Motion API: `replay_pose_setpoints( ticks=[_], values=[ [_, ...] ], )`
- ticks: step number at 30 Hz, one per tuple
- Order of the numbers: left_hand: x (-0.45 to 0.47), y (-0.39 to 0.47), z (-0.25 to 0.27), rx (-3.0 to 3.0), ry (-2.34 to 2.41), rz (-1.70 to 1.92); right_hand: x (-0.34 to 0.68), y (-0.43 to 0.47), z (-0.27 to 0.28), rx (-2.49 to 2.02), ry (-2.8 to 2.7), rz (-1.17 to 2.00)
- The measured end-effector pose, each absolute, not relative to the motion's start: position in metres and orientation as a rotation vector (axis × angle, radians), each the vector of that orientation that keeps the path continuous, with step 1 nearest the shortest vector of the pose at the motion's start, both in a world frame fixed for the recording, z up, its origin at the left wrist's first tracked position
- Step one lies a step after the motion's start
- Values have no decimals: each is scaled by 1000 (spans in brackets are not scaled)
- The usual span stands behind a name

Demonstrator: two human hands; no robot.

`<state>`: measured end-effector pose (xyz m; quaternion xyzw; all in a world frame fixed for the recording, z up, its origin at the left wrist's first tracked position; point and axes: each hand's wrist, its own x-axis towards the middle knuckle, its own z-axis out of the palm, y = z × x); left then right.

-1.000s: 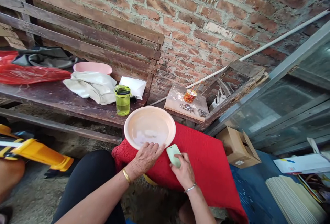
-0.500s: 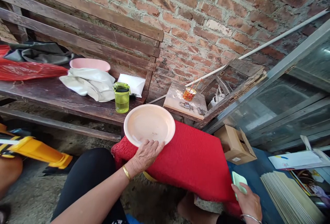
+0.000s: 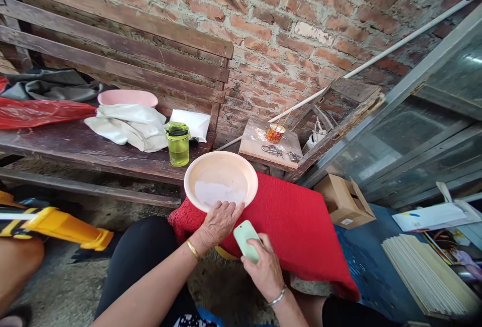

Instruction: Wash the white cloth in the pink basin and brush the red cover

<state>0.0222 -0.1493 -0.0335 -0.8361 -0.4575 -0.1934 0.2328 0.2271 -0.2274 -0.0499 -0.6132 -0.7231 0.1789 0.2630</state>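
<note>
A cream-coloured plastic basin (image 3: 199,166) with a wide rim stands on the far left part of the red cloth (image 3: 293,216). Its bottom looks wet or holds shallow water, with a bright reflection. My left hand (image 3: 222,221) grips the near rim, fingers over the edge and thumb out of sight. Just right of it, my right hand (image 3: 265,269) holds a pale green flat slab (image 3: 245,239) with rounded corners, phone-sized, above the cloth's near edge. I cannot make out exactly what it is.
Behind, a wooden bench (image 3: 48,141) bears a green cup (image 3: 177,146), white cloth (image 3: 128,126) and a pink basin (image 3: 128,98). A small wooden stand (image 3: 250,146) holds a patterned pot (image 3: 275,133). A cardboard box (image 3: 341,201) and stacked sheets (image 3: 422,277) lie right.
My right hand has brought the pale green slab from the far right of the cloth leftward, close to the basin and my left hand. My left hand stays on the basin's rim.
</note>
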Motion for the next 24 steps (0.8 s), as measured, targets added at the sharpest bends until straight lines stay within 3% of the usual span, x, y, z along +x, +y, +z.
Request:
replay_pose_setpoints(
  ticks=[13,24],
  values=[
    [22,-147,-34,-2342,-1251,-529,501,-286,-47,-2475,-1157,61],
    [19,-140,-45,-2285,-1196,-514,451,-276,-72,-2129,-1233,1]
  ],
)
